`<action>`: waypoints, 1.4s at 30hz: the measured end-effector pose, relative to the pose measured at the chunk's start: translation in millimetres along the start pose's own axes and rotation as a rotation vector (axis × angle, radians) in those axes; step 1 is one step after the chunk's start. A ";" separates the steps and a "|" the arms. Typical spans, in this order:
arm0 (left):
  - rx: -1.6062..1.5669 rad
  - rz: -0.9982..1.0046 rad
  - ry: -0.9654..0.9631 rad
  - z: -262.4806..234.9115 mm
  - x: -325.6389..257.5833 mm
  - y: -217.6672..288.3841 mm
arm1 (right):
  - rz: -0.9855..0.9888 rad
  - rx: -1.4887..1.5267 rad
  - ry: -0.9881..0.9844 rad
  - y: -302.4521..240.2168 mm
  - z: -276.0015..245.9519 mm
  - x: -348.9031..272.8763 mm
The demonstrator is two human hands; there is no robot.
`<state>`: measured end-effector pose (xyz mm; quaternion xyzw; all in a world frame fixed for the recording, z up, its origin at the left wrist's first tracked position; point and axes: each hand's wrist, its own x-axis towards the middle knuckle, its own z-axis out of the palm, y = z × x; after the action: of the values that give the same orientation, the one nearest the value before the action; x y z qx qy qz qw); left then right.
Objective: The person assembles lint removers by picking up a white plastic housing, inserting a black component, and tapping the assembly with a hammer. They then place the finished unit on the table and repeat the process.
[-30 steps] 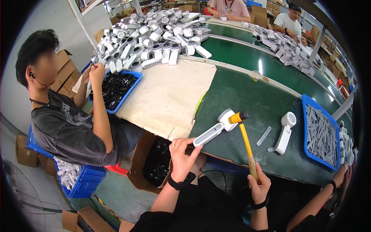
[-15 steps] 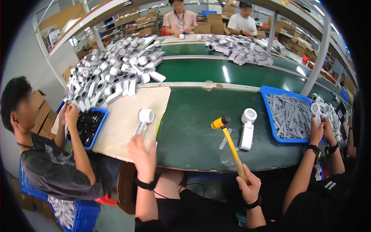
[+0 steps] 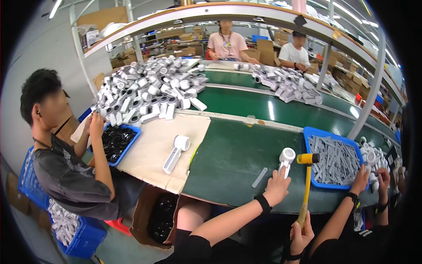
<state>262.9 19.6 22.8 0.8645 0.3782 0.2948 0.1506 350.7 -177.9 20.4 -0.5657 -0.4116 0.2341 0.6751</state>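
My left hand (image 3: 276, 188) reaches across to the right, its fingers closed on the handle of a white handheld fan (image 3: 287, 155) with a round grille head. Most of that handle is hidden under the hand. In my right hand (image 3: 300, 237) is a hammer (image 3: 307, 189) with a yellow shaft and a yellow and black head, held upright just right of the fan. A thin grey strip (image 3: 260, 177) lies on the green table left of my left hand. Another white handheld fan (image 3: 176, 152) rests alone on the beige sheet at left.
A large heap of white fans (image 3: 149, 90) covers the back left, with a smaller fan pile (image 3: 290, 83) across the belt. A blue tray of grey strips (image 3: 310, 132) stands at right, a blue tray of black parts (image 3: 137, 132) at left. Co-workers sit on both sides.
My left hand has left the fan on the beige sheet and moved right onto the other fan. The hammer has shifted right and stands more upright. The whole view has tilted.
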 end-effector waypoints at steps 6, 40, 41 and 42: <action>-0.059 -0.020 0.111 -38.5 14.1 -50.1 | 0.038 0.084 -0.063 -10.4 7.3 -5.7; -0.192 -0.309 0.609 -139.3 -149.5 -136.0 | -0.435 -0.454 -0.621 -39.9 94.7 11.7; -0.182 -0.299 0.617 -139.5 -150.3 -136.5 | -0.352 -0.568 -0.739 -41.3 94.1 14.3; -0.181 -0.300 0.616 -139.1 -151.6 -136.9 | -0.378 -0.514 -0.719 -41.5 94.9 14.8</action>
<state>16.9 3.7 5.3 0.6527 0.5011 0.5488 0.1473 274.8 -122.5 66.5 -0.5129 -0.7590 0.1788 0.3591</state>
